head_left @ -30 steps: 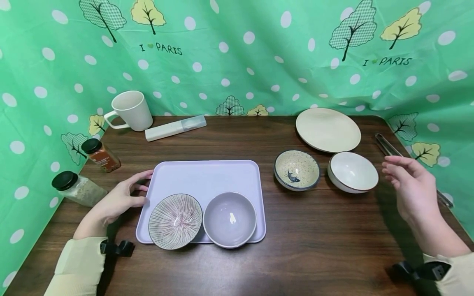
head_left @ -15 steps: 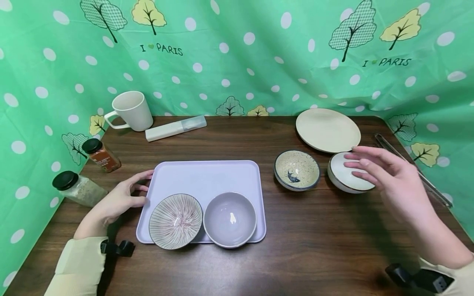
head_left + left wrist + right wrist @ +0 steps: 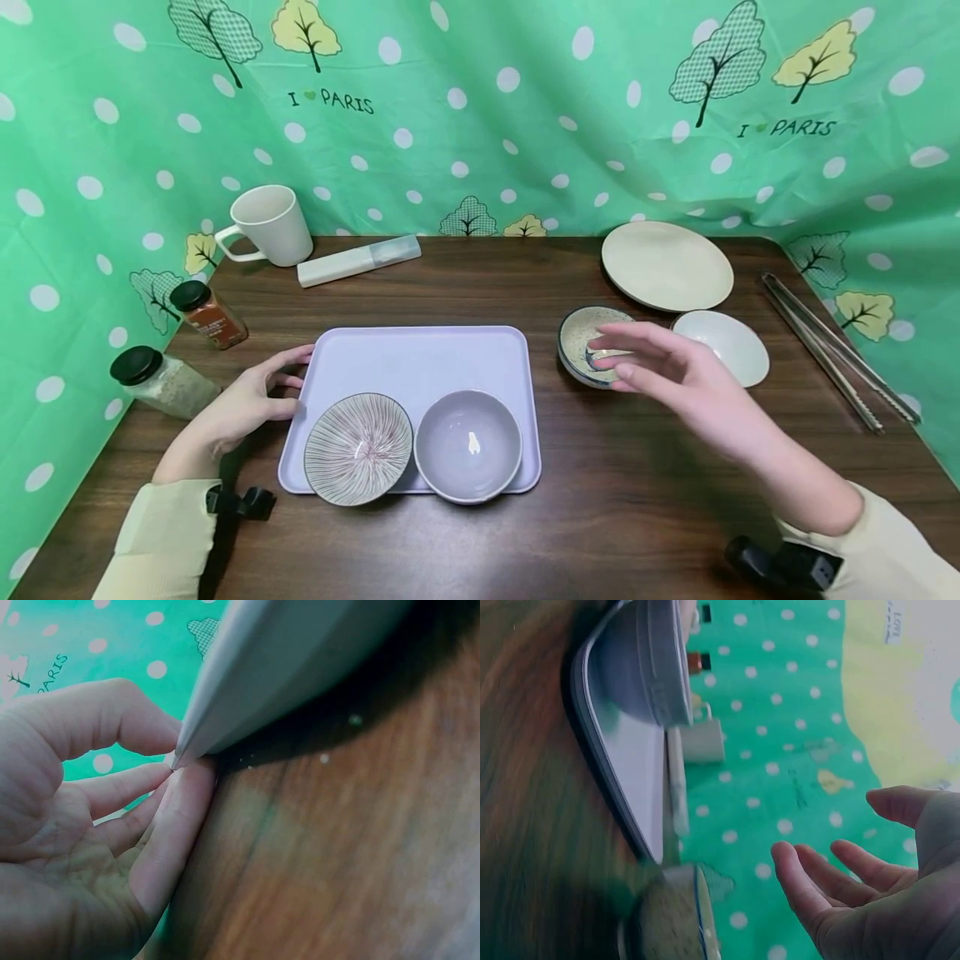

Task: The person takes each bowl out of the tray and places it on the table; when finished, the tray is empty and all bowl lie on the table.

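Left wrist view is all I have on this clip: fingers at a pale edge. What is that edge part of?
Observer: A lilac tray, going by the head view.
Operator: Anything on it?
Observer: Two bowls side by side, a striped bowl and a plain grey bowl.
Operator: And the right hand?
Observer: The right hand holds nothing; it hovers by the speckled bowl.

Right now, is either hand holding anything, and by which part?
The left hand holds the tray by its left edge. The right hand holds nothing.
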Tool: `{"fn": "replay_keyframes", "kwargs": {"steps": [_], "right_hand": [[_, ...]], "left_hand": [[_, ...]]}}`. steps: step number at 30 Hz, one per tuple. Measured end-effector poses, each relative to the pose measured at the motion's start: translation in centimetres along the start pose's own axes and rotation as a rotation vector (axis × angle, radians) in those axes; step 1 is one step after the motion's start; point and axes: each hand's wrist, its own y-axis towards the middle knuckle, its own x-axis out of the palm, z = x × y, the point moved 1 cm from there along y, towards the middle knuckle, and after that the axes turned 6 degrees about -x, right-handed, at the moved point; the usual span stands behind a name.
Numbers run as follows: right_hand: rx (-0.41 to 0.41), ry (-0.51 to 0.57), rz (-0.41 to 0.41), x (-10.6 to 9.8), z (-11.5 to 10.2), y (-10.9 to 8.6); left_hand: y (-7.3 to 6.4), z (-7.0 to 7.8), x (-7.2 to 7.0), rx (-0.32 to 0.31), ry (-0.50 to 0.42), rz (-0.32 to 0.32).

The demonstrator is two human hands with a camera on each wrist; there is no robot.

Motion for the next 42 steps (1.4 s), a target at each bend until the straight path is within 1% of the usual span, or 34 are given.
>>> {"fn": "replay_keyframes", "kwargs": {"steps": [2,6,12,20,27,34,42], "right_hand": [[0.015,0.012,-0.026,0.9,0.2,0.5],[0.052,0.071,-0.084,2.5,1.0,1.4],[0.145,0.135,-0.161,4.4,2.5,2.2],[0.256,0.153,-0.221,6.4,3.7,2.8],[0.324,0.242,-0.279,8.0,4.3,2.7],[0.388,0.297,-0.309,8.9,5.0,2.4],[0.431,0.408,-0.304,9.5,5.4,2.2]], "left_hand": [[0.0,0.0,0.0,-0.002,-0.003,0.003],[-0.1,0.0,-0.1,-0.003,-0.005,0.007],[0.0,0.1,0.0,0.007,-0.017,0.003],[0.1,0.1,-0.1,-0.003,-0.017,-0.001],[0.0,0.1,0.0,0.001,-0.016,0.001],[0.1,0.0,0.0,0.011,-0.006,0.01],[0.1,-0.1,-0.1,0.01,-0.004,0.006]]}}
